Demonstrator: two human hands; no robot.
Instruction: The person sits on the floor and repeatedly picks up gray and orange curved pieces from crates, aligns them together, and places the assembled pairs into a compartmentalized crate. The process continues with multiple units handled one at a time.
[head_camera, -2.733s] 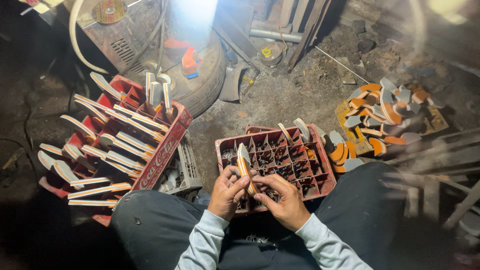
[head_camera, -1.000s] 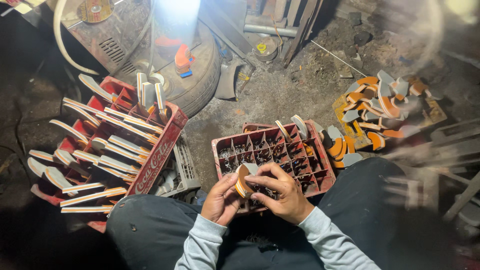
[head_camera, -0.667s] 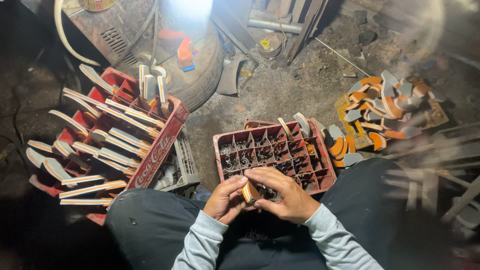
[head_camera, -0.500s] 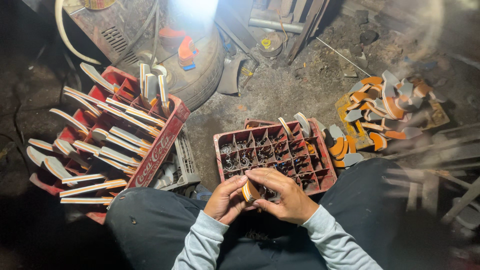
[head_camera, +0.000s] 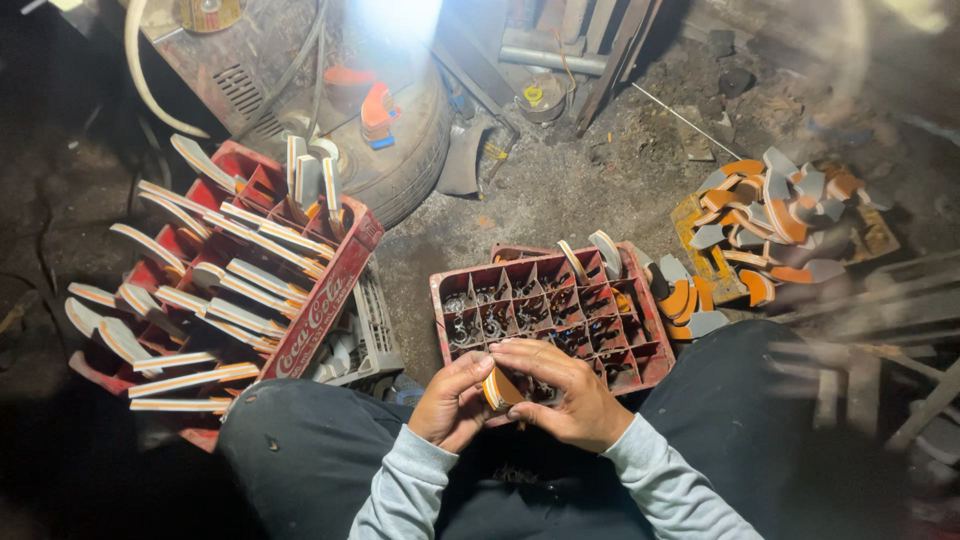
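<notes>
I hold a small orange-and-white curved piece (head_camera: 497, 388) over my lap, at the near edge of the red divided crate (head_camera: 550, 310). My left hand (head_camera: 452, 403) and my right hand (head_camera: 560, 392) are both closed around it, fingertips pinching. To my left a second red crate (head_camera: 330, 290) holds long curved strips (head_camera: 230, 300). A heap of orange and grey pieces (head_camera: 770, 220) lies on the dirt floor (head_camera: 560, 190) to my right.

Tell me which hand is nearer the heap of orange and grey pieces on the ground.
Right. The right hand lies toward the heap; the left hand sits farther away.
</notes>
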